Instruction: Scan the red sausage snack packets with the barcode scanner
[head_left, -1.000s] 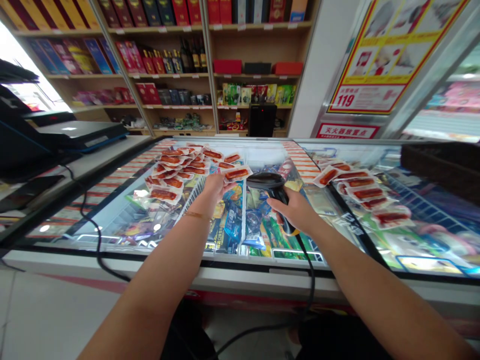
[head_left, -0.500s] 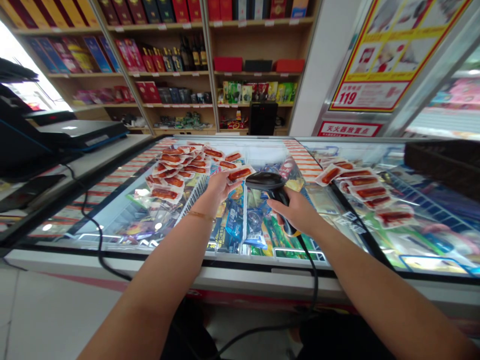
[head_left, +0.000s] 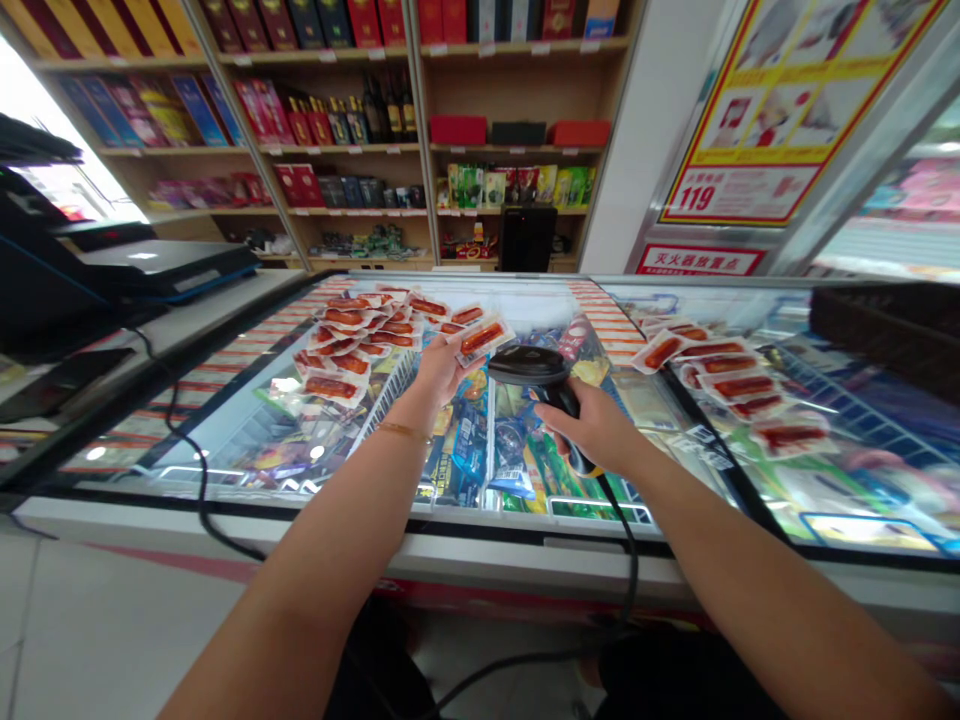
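My left hand (head_left: 441, 372) pinches a packaged sausage (head_left: 482, 338) by its left end, holding it tilted above the glass top of a chest freezer (head_left: 247, 400). Wrapped round the handle of a black barcode scanner (head_left: 531, 366) is my right hand (head_left: 596, 425). The scanner's head points left, close to the lower right edge of the packet. A pile of similar packaged sausages (head_left: 349, 345) lies on the glass beyond and left of my left hand. More sausage packets (head_left: 739, 385) lie on the glass to the right.
A black cable (head_left: 628, 540) runs down from the scanner past the freezer's front edge. Dark equipment (head_left: 45, 260) stands on the left counter, with another cable (head_left: 172, 400) hanging over the glass. A dark box (head_left: 885, 330) is at the right. Stocked shelves (head_left: 337, 150) rise behind.
My left hand has lifted and tilted the sausage packet, its right end now higher. The scanner has shifted very slightly left.
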